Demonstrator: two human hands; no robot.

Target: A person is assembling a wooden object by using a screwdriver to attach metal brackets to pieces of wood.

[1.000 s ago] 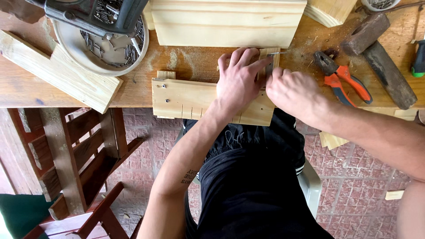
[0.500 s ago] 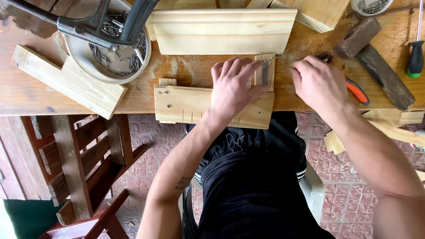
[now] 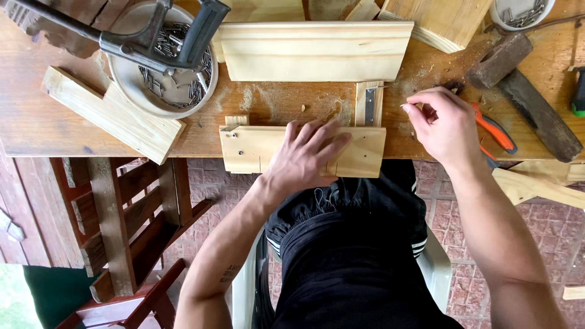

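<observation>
**Nail in hand, board pinned**

Your left hand (image 3: 308,155) lies flat, fingers spread, on the pine board (image 3: 250,149) at the workbench (image 3: 36,122) edge. Your right hand (image 3: 442,125) pinches a small nail (image 3: 403,106) beside the upright strip (image 3: 369,103). This looks like fastening: setting the nail needs a steady board.

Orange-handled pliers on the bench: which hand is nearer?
Right. The right hand lies just beside the orange-handled pliers, partly covering them; the left hand presses flat on the pine board, farther away.

Two hands (image 3: 308,155), one hammer (image 3: 524,91)
</observation>
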